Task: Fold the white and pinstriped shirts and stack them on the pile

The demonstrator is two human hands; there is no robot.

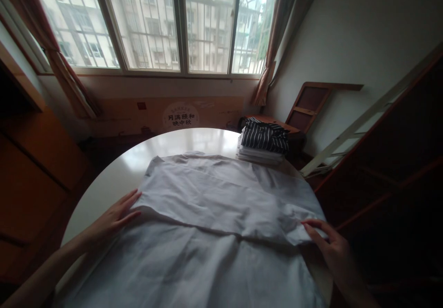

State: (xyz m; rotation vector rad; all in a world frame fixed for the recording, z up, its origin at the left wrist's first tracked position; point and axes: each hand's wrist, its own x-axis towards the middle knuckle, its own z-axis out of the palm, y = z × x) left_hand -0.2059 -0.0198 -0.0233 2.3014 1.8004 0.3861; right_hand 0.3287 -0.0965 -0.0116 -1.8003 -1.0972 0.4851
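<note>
A white shirt lies spread over a round white table, with one part folded across its upper body. At the left edge of that fold rests my left hand, fingers stretched out and touching the cloth and tabletop. My right hand pinches a bunched end of the cloth, which looks like a sleeve end, at the table's right side. The lower part of the shirt runs out of view toward me.
Folded clothes with a black-and-white striped garment on top are stacked at the table's far right. Behind stands a wooden chair. A barred window with tied curtains is ahead, and a printed cardboard panel leans below it.
</note>
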